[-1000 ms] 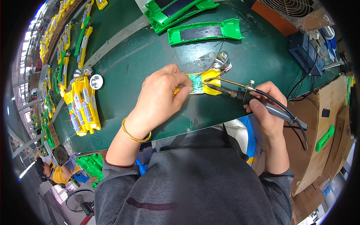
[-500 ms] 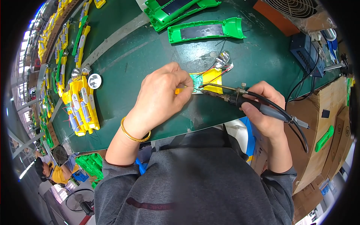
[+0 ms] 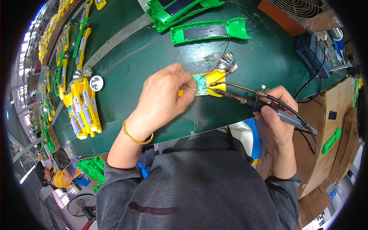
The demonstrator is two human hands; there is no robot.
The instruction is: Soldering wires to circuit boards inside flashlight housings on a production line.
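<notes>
A yellow flashlight housing (image 3: 217, 76) lies on the green bench with a small green circuit board (image 3: 201, 86) in it. Thin red and black wires lead from it to a silver reflector (image 3: 227, 60). My left hand (image 3: 166, 92) rests over the housing's left end, thumb and forefinger pinched at the board's edge; what they pinch is hidden. In my right hand (image 3: 278, 115) is a soldering iron (image 3: 256, 104), a thin metal feed tube fixed along it. Its tip points left, close to the board's right edge; whether it touches cannot be told.
Green housings (image 3: 209, 31) lie at the far side. Yellow flashlight assemblies (image 3: 85, 111) with a loose reflector (image 3: 96, 83) are grouped at left. A blue soldering station (image 3: 312, 55) and a fan (image 3: 299, 7) stand at far right, beside cardboard boxes (image 3: 322, 126). Another person (image 3: 57, 174) sits at lower left.
My right hand has drawn the soldering iron a little to the right, its tip moving from over the board to the board's right edge. The left hand has barely moved.
</notes>
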